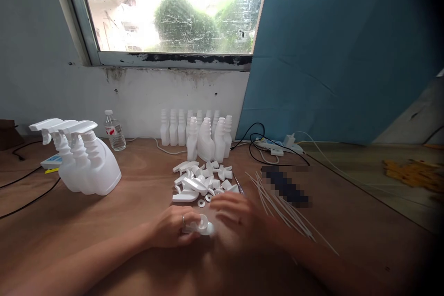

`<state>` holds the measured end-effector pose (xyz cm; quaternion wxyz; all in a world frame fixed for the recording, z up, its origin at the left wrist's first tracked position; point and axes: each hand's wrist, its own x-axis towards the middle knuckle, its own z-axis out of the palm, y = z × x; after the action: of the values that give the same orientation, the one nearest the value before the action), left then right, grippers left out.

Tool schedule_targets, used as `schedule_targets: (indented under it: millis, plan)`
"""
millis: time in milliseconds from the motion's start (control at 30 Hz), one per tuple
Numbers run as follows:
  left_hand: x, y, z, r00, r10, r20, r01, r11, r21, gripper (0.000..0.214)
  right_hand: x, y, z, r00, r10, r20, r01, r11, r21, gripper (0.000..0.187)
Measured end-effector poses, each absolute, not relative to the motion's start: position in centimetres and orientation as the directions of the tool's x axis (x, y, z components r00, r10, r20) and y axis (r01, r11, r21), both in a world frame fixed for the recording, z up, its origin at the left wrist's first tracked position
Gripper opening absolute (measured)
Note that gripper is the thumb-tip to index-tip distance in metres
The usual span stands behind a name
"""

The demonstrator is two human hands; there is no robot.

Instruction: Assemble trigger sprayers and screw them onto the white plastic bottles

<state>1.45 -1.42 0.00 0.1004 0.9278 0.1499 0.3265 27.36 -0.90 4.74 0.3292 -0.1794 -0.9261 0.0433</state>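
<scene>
By a window point(194, 18), left hand point(175, 227) grips sprayer point(208, 229) over brown tabletop point(145, 187), right hand point(243, 216) loose.

We get most of our light from the window point(208, 14), its pane glaring almost white and washing out the view outside. Beside it, the wall point(27, 51) falls to grey, and the table point(145, 171) is dim, darkening toward us. We see the right hand point(234, 212) blurred, while the spray tops point(194, 184) look sharper. Blocky pixels cover one dark patch point(286, 187); the right-hand corners fade to black.
</scene>
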Motion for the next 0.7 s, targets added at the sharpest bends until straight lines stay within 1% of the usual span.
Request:
schedule_targets:
  millis: [33, 67, 100, 133, 167, 233, 267, 333, 367, 433, 600, 667, 700]
  plan:
    - [1.3, -1.4, -0.2, 0.732, 0.383, 0.564, 0.244, -0.920, 0.308, 0.027, 28.3, -0.1, 5.4, -0.654, 0.492, 0.575, 0.444, 0.865, -0.234, 0.021]
    - [1.3, -1.3, -0.4, 0.727, 0.413, 0.549, 0.269, -0.906, 0.327, 0.026, 29.3, 0.7, 6.2, -0.584, 0.656, 0.478, 0.614, 0.742, -0.268, 0.022]
    - [1.2, -1.3, -0.5, 0.725, 0.444, 0.526, 0.296, -0.891, 0.345, 0.026, 30.4, 1.4, 7.1, -0.505, 0.811, 0.295, 0.779, 0.575, -0.249, 0.023]
    - [1.2, -1.4, -0.6, 0.723, 0.481, 0.496, 0.326, -0.871, 0.369, 0.027, 31.6, 2.1, 7.9, -0.339, 0.934, 0.112, 0.917, 0.354, -0.182, 0.025]
    - [1.2, -1.5, -0.6, 0.717, 0.521, 0.464, 0.357, -0.845, 0.398, 0.029, 32.8, 2.6, 8.7, -0.148, 0.984, -0.099, 0.985, 0.137, -0.108, 0.025]
    - [1.2, -1.7, -0.6, 0.688, 0.604, 0.402, 0.421, -0.784, 0.456, 0.039, 34.8, 3.3, 9.7, -0.023, 0.944, -0.330, 0.999, 0.006, -0.054, 0.016]
    - [1.3, -1.8, -0.6, 0.671, 0.640, 0.375, 0.449, -0.752, 0.482, 0.044, 35.7, 3.4, 9.9, 0.019, 0.898, -0.440, 0.998, -0.040, -0.039, 0.017]
    - [1.4, -1.8, -0.5, 0.638, 0.694, 0.333, 0.491, -0.700, 0.518, 0.049, 36.8, 3.6, 9.9, 0.045, 0.811, -0.583, 0.995, -0.085, -0.041, 0.022]
    - [1.4, -1.8, -0.5, 0.626, 0.710, 0.323, 0.504, -0.684, 0.528, 0.050, 37.1, 3.7, 9.6, 0.051, 0.776, -0.628, 0.994, -0.103, -0.047, 0.025]
    - [1.5, -1.7, -0.5, 0.609, 0.724, 0.323, 0.509, -0.670, 0.541, 0.050, 37.4, 3.9, 9.1, 0.041, 0.743, -0.668, 0.991, -0.117, -0.069, 0.026]
    - [1.4, -1.4, -0.4, 0.611, 0.717, 0.336, 0.475, -0.671, 0.569, 0.050, 37.8, 4.6, 8.7, -0.011, 0.722, -0.692, 0.986, -0.107, -0.126, 0.025]
    - [1.3, -1.4, -0.3, 0.614, 0.717, 0.332, 0.470, -0.669, 0.576, 0.051, 38.3, 4.6, 9.0, -0.056, 0.742, -0.669, 0.981, -0.083, -0.174, 0.024]
    - [1.4, -1.4, -0.3, 0.616, 0.716, 0.328, 0.469, -0.668, 0.578, 0.052, 38.5, 4.6, 9.2, -0.088, 0.770, -0.632, 0.974, -0.065, -0.215, 0.023]
